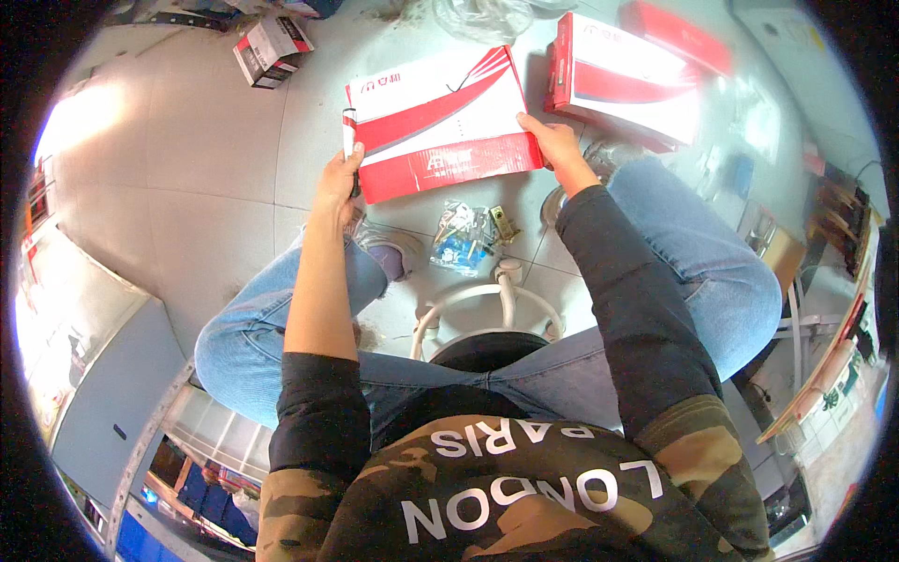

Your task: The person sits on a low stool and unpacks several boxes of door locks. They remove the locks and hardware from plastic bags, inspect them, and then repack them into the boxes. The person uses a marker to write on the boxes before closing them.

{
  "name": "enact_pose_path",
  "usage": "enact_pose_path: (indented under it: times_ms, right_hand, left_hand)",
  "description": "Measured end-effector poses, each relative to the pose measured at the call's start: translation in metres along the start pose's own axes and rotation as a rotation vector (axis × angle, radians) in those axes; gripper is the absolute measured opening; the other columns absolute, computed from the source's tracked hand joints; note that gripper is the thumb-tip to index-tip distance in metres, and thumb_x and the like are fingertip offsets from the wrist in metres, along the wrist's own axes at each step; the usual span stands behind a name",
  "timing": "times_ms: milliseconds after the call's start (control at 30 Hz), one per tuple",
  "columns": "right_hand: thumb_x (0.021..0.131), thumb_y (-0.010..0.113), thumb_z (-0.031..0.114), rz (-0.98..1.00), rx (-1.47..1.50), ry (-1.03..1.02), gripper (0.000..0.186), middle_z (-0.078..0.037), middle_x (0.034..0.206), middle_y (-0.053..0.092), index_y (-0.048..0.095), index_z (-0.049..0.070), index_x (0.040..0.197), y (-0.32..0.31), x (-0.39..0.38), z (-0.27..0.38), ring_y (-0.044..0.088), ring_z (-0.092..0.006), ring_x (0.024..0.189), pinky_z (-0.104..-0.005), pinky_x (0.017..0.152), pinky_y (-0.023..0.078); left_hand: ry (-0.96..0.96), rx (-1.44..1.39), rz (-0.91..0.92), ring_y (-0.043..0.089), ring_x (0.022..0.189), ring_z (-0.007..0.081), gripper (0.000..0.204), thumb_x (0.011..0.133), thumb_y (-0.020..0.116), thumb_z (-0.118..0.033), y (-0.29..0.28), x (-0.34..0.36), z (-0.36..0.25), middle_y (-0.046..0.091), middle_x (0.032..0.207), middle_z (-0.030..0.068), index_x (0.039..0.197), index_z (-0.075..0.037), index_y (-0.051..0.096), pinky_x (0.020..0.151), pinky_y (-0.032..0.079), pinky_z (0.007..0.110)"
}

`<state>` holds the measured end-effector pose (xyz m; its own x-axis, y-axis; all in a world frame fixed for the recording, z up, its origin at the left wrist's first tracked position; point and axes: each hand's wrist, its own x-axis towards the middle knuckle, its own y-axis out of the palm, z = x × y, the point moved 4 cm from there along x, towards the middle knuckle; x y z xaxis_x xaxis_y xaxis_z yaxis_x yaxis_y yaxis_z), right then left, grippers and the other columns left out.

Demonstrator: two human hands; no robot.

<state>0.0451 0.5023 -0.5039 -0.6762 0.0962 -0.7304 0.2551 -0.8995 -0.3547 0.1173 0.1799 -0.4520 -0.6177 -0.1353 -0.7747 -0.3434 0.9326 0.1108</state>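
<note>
1. On the pale tiled floor (197,159), right in front of the seated person, lies the big red and white flat box (440,126), the thing both hands are on. It sits flat, long side toward the knees.
2. Just beside it, up and to the right, a second red and white box (623,80) lies apart from the first, with another red one behind it that's partly cut off near the rim.
3. A smaller red and white carton (272,49) sits well off to the upper left, open side hard to read (fisheye bends everything out there).
4. The white ring footrest of the stool (487,309) shows between the knees; the seat itself is mostly hidden by the person's body.
5. A clear bag of small hardware (464,239) lies on the floor near the box's lower edge, with a brass-looking piece next to it. Can't make out what's inside exactly.
6. Right hand (554,140): fingers laid over the box's lower right corner, gripping the edge.
7. Left hand (339,183): closed around a slim pen-like tool (349,136) with a white and red body, its tip up at the box's left edge. Whether tool and box actually touch, can't tell.
</note>
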Motion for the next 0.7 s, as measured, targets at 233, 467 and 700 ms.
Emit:
enact_pose_path:
  times_ms: [233, 467, 700]
  right_hand:
    - [0.066, 0.06, 0.057, -0.13, -0.095, -0.062, 0.064, -0.01, 0.071, 0.06, 0.061, -0.005, 0.084, 0.003, 0.002, -0.012, 0.056, -0.0182, 0.062, -0.0305, 0.048, 0.04]
    - [0.067, 0.059, 0.057, -0.143, -0.091, -0.012, 0.062, -0.011, 0.077, 0.061, 0.062, -0.002, 0.086, 0.007, -0.003, -0.017, 0.056, -0.0199, 0.068, -0.0325, 0.059, 0.042]
    - [0.071, 0.063, 0.048, -0.331, -0.071, -0.114, 0.049, -0.008, 0.074, 0.061, 0.061, -0.001, 0.078, 0.01, 0.004, -0.023, 0.056, -0.0169, 0.065, -0.0311, 0.057, 0.042]
  left_hand:
    - [0.203, 0.41, -0.185, 0.057, 0.073, 0.0144, 0.027, 0.082, 0.056, -0.016, -0.004, -0.015, 0.008, 0.061, 0.087, 0.0085, 0.103, 0.001, 0.054, 0.066, 0.045, 0.026]
    - [0.095, 0.276, -0.174, 0.057, 0.068, 0.0145, 0.024, 0.079, 0.058, -0.011, -0.005, -0.005, 0.014, 0.061, 0.086, 0.0085, 0.099, 0.002, 0.056, 0.062, 0.047, 0.028]
    - [0.077, 0.278, -0.191, 0.058, 0.073, 0.0164, 0.024, 0.08, 0.058, -0.012, -0.003, -0.008, 0.016, 0.061, 0.087, 0.0089, 0.1, 0.0, 0.055, 0.067, 0.048, 0.032]
